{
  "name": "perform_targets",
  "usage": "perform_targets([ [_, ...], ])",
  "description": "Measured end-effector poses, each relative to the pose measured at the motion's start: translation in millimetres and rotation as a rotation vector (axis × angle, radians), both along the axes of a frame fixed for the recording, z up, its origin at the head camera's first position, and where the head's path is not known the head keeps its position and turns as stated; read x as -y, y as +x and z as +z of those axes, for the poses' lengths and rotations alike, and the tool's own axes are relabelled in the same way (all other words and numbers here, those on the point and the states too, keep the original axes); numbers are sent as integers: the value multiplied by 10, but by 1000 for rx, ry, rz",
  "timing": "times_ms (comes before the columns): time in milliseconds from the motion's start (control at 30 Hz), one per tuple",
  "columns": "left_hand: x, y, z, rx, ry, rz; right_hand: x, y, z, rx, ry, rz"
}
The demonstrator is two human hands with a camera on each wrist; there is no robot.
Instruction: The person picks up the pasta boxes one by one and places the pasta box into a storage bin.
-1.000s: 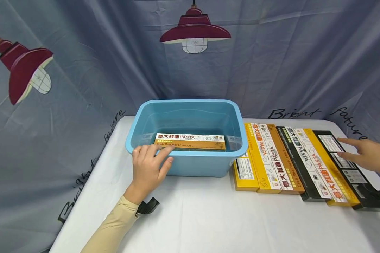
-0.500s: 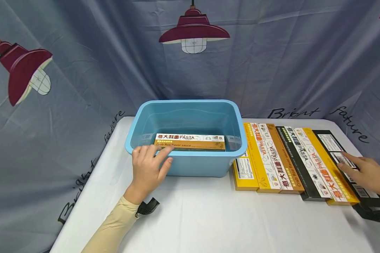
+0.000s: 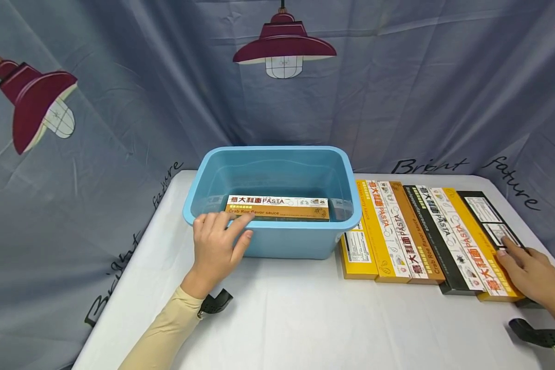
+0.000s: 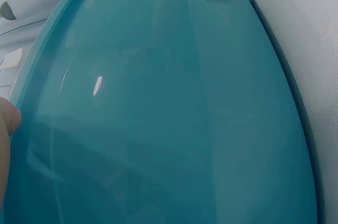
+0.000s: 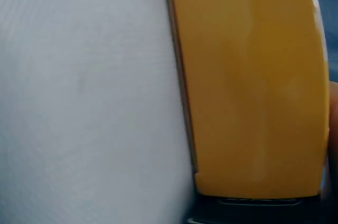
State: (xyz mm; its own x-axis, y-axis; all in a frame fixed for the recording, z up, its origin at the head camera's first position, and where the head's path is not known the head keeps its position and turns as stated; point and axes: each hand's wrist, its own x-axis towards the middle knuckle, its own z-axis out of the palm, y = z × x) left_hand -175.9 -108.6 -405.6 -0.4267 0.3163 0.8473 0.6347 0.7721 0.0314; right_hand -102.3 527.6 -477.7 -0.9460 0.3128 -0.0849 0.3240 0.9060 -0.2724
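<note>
Light blue tub (image 3: 277,239), yellow and black pasta boxes (image 3: 444,241), white tablecloth (image 3: 305,318)

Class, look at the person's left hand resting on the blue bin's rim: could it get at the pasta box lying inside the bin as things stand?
Probably yes. The left hand rests on the blue bin rim, the bin is open-topped, and nothing covers the pasta box just beyond its fingers.

Behind your work hangs a wrinkled grey-blue curtain (image 3: 166,92) printed with dark red pendant lamps (image 3: 284,45) — one centred, another at the left. Black script lettering (image 3: 427,165) runs along its lower edge, where it meets the white-covered tabletop (image 3: 305,318) — evenly lit.
</note>
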Motion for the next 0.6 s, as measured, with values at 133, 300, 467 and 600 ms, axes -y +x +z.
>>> perform_targets([
  [133, -2, 0, -1, 3, -1, -1, 6, 14, -8, -1, 10, -19],
  [300, 1, -3, 0, 4, -1, -4, -8, 16, -14, 21, 25, -22],
  [467, 5, -2, 6, 1, -1, -5, -4, 36, -22, 39, 61, -19],
  [600, 9, 3, 6, -1, -2, -2, 14, 56, -25, 13, 77, -23],
])
